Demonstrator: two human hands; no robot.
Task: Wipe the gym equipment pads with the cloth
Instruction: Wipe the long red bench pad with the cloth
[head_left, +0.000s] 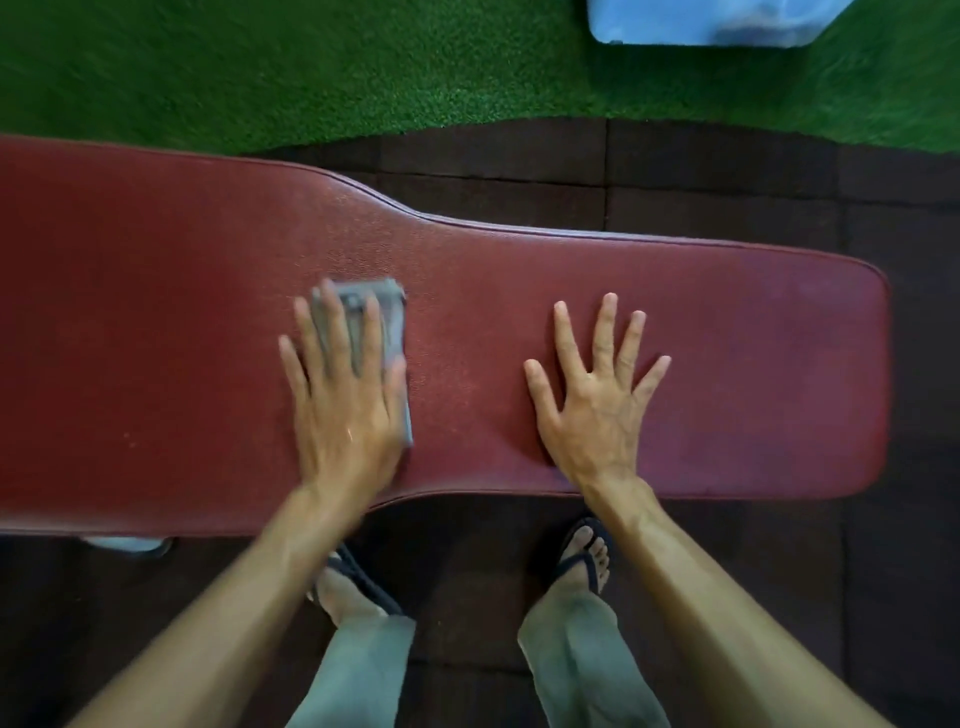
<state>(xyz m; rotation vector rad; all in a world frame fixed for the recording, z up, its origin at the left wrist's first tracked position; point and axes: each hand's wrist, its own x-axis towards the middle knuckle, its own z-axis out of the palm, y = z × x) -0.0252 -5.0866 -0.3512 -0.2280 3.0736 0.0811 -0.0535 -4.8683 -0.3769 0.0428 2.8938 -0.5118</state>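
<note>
1. I look straight down on a long red vinyl bench pad (519, 291). It is wide at the left and narrows toward a rounded end at the right. Its left end runs out of the frame, so I cannot see how far it goes.
2. My left hand (345, 395) lies flat with straight, spread fingers on a folded grey cloth (387, 317) and presses it onto the pad near the point where the pad narrows. The hand and cloth are blurred. Most of the cloth is hidden under the palm; only its far end and a strip along its right edge show.
3. My right hand (597, 395) rests flat on the bare pad, fingers splayed and straight, holding nothing. It sits well apart from the left hand, on the narrow section.
4. Below the near edge of the pad I see my feet in dark flip-flops (584, 558) and grey trouser legs (576, 660). The left foot is partly covered by my left forearm.
5. Dark rubber floor tiles (701, 176) lie under the pad, with green artificial turf (311, 67) beyond.
6. A pale blue object (711, 23) sits on the turf at the top edge, cut off and blurry; I cannot tell what it is.
7. A pale shape (124, 545) peeks out under the pad's near edge at the left, mostly hidden.
</note>
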